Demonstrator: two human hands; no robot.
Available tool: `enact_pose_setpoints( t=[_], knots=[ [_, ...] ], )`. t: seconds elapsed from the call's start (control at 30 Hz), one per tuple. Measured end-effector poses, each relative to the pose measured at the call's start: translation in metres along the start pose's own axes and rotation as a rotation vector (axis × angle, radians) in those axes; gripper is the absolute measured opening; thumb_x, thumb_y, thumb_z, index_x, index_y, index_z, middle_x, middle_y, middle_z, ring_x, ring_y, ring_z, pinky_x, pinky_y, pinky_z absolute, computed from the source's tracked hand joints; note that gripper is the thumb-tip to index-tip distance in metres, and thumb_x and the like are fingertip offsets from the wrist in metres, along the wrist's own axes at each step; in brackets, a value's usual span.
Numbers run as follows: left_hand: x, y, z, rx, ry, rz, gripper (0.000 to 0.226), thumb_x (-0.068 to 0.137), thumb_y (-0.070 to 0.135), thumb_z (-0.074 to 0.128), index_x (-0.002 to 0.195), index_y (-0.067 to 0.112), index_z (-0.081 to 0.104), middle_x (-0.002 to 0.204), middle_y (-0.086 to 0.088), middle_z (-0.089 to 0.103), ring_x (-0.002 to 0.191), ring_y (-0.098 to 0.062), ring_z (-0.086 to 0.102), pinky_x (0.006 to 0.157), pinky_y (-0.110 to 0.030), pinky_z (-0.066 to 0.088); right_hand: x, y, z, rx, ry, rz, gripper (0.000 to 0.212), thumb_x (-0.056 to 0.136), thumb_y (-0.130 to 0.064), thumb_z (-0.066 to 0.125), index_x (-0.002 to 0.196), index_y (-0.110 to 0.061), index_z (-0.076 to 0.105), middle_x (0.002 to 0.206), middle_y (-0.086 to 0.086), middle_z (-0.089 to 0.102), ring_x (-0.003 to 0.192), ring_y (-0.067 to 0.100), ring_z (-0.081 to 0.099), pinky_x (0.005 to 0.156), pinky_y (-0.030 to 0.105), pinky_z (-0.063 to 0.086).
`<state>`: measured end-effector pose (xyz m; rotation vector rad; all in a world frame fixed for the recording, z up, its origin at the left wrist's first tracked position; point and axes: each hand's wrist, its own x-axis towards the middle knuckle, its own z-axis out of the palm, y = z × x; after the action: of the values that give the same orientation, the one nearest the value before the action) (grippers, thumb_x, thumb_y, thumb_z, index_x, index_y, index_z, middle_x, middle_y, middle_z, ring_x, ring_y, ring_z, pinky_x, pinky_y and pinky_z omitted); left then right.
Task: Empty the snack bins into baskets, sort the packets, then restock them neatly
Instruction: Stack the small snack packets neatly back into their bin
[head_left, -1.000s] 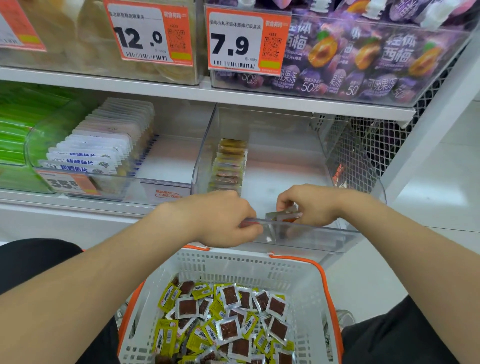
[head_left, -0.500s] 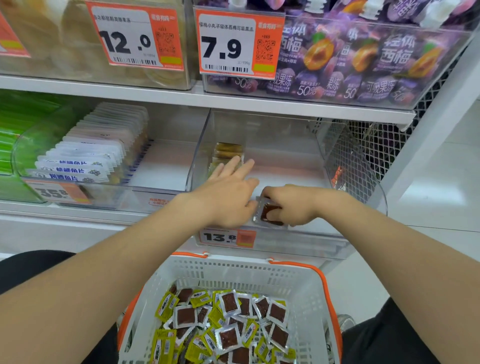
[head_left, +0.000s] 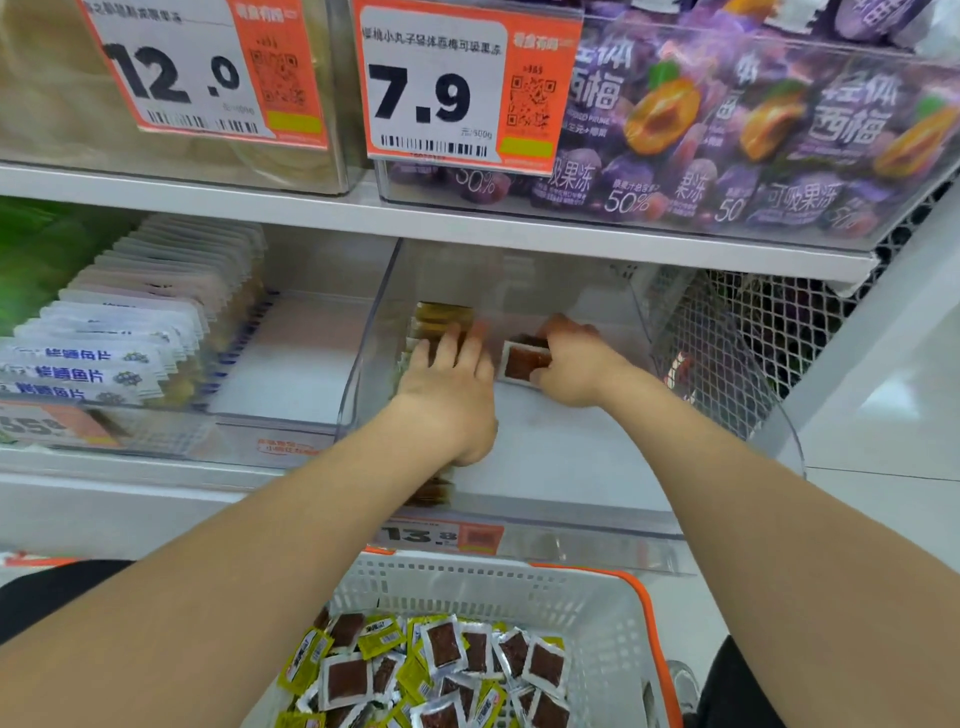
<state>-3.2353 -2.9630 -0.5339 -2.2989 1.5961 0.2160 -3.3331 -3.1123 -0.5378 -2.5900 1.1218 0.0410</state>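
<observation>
the white shelf (head_left: 467, 223) carries a wide clear bin (head_left: 571, 525) whose floor is mostly bare. below its front sits a white basket (head_left: 519, 577) with a loose heap of packets (head_left: 441, 670), yellow and red-window kinds mixed. this reads as the restocking step: a standing row of packets (head_left: 441, 317) runs along the bin's left wall. the left hand (head_left: 449, 384) has its grip spread, fingers straight and laid over that row, seemingly steadying it. just beside it, the right hand (head_left: 576, 364) has its grip pinching a red-window packet (head_left: 524, 361) upright near the bin's middle, apart from the row; whether it holds one or several i cannot tell. the next move likely calls for setting that packet down square beside the row without toppling what the left hand braces.
</observation>
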Motion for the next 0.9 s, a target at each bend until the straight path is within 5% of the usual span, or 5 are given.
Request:
enact_pose_setpoints(
  t=[0.23,0.43,0.67,0.77,0.9],
  knots=[
    [0.009,0.0,0.003,-0.045,0.003,-0.067,0.101,0.1,0.041,0.051,0.161,0.005,-0.02,0.17,-0.016,-0.025,0.159,-0.036,-0.014,0.129,-0.053,0.004,0.02,-0.024,0.016,0.236,0.261,0.227,0.036,0.086,-0.014,0.069,0.121,-0.014,0.063,0.118,0.015,0.068,0.111,0.038,0.064,0.077,0.031,0.047],
    [0.01,-0.005,0.0,-0.116,0.016,-0.071,0.096,0.101,0.044,0.049,0.163,0.006,-0.014,0.172,-0.014,-0.017,0.16,-0.035,-0.01,0.128,-0.058,0.007,0.02,-0.04,0.023,0.535,0.384,0.414,0.078,0.087,-0.016,0.078,0.145,0.002,0.029,0.13,0.019,0.061,0.119,0.037,0.064,0.076,0.03,0.047],
    [-0.019,-0.005,0.001,-0.22,0.073,0.012,0.091,0.103,0.046,0.045,0.164,0.004,-0.009,0.17,-0.024,-0.013,0.159,-0.04,-0.011,0.129,-0.056,0.007,0.028,-0.036,0.032,0.578,0.4,0.458,0.028,0.09,-0.029,0.074,0.105,-0.006,0.069,0.104,0.013,0.073,0.099,0.033,0.072,0.068,0.026,0.046],
    [-0.039,0.002,-0.003,-0.235,0.112,0.058,0.074,0.104,0.043,0.045,0.159,0.0,0.021,0.167,-0.025,0.013,0.157,-0.04,0.011,0.124,-0.053,0.025,0.032,-0.035,0.031,0.506,0.354,0.426,0.027,0.094,-0.029,0.068,0.107,-0.006,0.069,0.107,0.013,0.072,0.102,0.032,0.07,0.068,0.026,0.044],
    [-0.061,0.001,-0.003,-0.301,0.257,0.126,0.025,0.103,0.035,0.046,0.107,0.012,0.054,0.122,-0.015,0.057,0.117,-0.032,0.055,0.08,-0.036,0.044,0.031,-0.024,0.027,0.439,0.251,0.377,0.023,0.09,-0.025,0.067,0.101,-0.004,0.067,0.097,0.012,0.07,0.095,0.031,0.067,0.062,0.022,0.043]
  ],
)
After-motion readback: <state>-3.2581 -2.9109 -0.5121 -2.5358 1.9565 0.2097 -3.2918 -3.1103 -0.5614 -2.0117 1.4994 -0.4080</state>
